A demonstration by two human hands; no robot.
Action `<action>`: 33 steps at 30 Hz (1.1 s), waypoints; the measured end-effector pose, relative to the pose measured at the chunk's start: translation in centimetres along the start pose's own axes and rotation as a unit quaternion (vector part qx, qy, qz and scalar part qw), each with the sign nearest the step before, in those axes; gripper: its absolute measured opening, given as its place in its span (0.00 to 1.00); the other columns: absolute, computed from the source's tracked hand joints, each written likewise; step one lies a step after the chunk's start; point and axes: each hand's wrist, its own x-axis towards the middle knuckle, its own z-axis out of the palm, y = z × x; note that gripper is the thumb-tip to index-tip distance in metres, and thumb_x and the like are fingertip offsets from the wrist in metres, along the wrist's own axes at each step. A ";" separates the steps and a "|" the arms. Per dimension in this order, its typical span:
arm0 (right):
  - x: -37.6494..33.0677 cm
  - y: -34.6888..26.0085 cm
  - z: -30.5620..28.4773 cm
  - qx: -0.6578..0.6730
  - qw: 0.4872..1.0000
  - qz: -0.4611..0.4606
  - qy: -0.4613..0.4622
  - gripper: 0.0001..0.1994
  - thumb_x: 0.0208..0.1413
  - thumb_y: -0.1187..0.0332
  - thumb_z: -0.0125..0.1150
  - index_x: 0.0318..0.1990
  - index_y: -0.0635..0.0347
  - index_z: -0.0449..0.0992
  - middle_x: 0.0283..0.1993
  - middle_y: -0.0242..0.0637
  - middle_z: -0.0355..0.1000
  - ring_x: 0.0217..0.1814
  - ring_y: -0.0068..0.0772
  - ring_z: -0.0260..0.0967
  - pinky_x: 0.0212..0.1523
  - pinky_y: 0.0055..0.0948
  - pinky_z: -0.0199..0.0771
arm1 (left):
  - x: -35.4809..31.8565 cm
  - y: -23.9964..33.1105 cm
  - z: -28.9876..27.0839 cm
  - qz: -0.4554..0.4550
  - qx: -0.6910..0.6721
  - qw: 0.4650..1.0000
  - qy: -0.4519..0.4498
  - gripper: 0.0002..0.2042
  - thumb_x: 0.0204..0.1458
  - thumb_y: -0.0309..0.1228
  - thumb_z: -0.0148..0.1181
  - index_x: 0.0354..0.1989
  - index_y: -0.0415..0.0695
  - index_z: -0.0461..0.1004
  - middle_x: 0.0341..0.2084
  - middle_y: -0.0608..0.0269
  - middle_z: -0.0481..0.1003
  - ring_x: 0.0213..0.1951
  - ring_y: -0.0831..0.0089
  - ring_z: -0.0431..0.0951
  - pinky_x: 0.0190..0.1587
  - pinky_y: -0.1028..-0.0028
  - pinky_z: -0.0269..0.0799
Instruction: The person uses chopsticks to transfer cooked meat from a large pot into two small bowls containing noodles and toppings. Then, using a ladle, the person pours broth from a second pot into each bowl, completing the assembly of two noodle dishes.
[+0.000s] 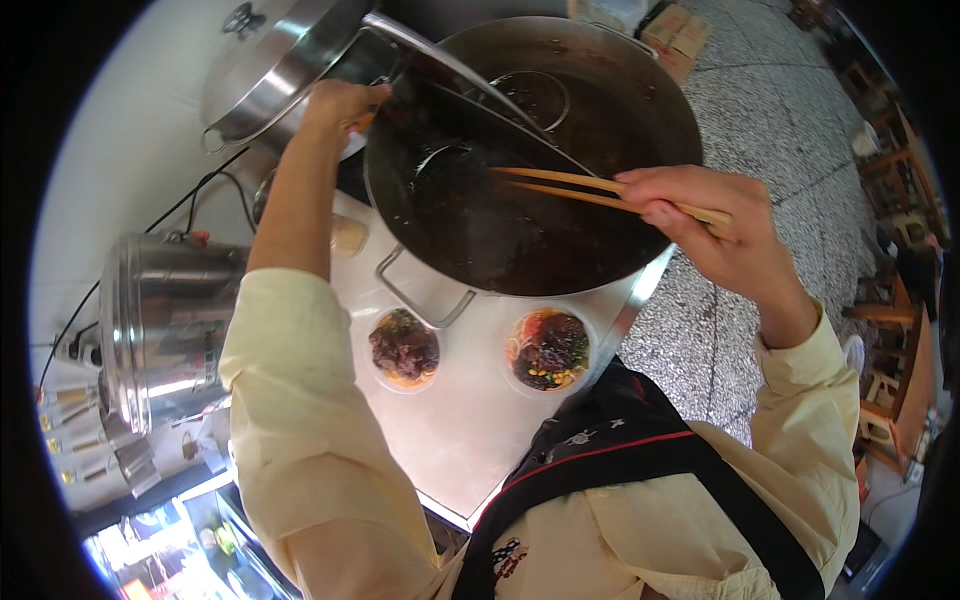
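A large metal pot [470,285] of dark liquid stands in front of me, with a thin divider across it. My right hand [715,215] is closed around a pair of long wooden chopsticks [570,183] over the pot's right side. Their tips reach toward a wire ring [440,152], perhaps a strainer's rim, partly sunk in the near section. At the left rim, my left hand [340,110] is closed; an orange-brown bit shows under its fingers, but what it grips is hidden. Nearer me sit two round bowls: one with dark meat [404,348], one with noodles and mixed toppings [548,350].
A long metal bar [460,70] slants over the pot. Beyond my left arm are a lidded steel pot [285,75], a big steel drum [170,325] and black cables [185,205]. Cardboard boxes [678,40] lie on the speckled floor; wooden stools [885,380] stand far right.
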 end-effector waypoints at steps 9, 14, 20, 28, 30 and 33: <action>-0.7 0.8 -0.3 0.014 1.000 0.008 -0.003 0.06 0.52 0.77 0.57 0.37 0.66 0.76 0.35 0.44 0.76 0.40 0.37 0.75 0.38 0.25 0.75 | -1.7 1.0 -1.3 0.002 -0.053 0.995 -0.081 0.12 0.43 0.39 0.67 0.29 0.44 0.76 0.23 0.71 0.72 0.27 0.82 0.69 0.30 0.81 0.62; -0.5 0.2 0.0 0.042 0.998 0.012 0.040 0.06 0.52 0.75 0.58 0.37 0.64 0.77 0.36 0.41 0.76 0.34 0.31 0.76 0.33 0.22 0.75 | -7.2 -0.7 -5.7 0.070 -0.094 0.993 -0.006 0.15 0.48 0.38 0.62 0.41 0.42 0.75 0.34 0.67 0.75 0.38 0.80 0.71 0.41 0.80 0.65; -1.0 -2.4 1.1 0.093 0.992 0.066 0.057 0.08 0.56 0.73 0.54 0.39 0.68 0.75 0.39 0.44 0.75 0.37 0.30 0.75 0.36 0.21 0.76 | -20.8 -8.8 -9.7 0.111 -0.125 0.986 0.008 0.13 0.50 0.31 0.60 0.42 0.36 0.75 0.31 0.65 0.75 0.35 0.81 0.71 0.38 0.80 0.65; -3.5 -9.1 6.8 0.264 0.957 0.070 0.093 0.11 0.59 0.71 0.50 0.40 0.74 0.72 0.40 0.51 0.73 0.38 0.33 0.75 0.36 0.25 0.79 | -40.6 -26.8 -7.5 -0.015 -0.200 0.974 0.110 0.14 0.48 0.30 0.61 0.42 0.35 0.74 0.32 0.63 0.75 0.35 0.77 0.73 0.41 0.79 0.69; -4.1 -10.0 9.5 0.310 0.943 0.098 0.071 0.10 0.59 0.71 0.50 0.39 0.73 0.72 0.39 0.48 0.73 0.38 0.32 0.75 0.36 0.24 0.79 | -46.0 -30.7 -4.3 -0.140 -0.276 0.937 0.164 0.15 0.48 0.33 0.62 0.40 0.35 0.74 0.30 0.64 0.74 0.34 0.76 0.73 0.39 0.77 0.69; -4.7 -10.0 13.9 0.377 0.907 0.178 0.056 0.11 0.59 0.70 0.52 0.39 0.72 0.72 0.36 0.42 0.73 0.38 0.31 0.75 0.36 0.24 0.78 | -54.5 -34.0 1.0 -0.189 -0.354 0.899 0.178 0.19 0.48 0.39 0.64 0.39 0.33 0.73 0.25 0.64 0.73 0.26 0.78 0.69 0.30 0.79 0.65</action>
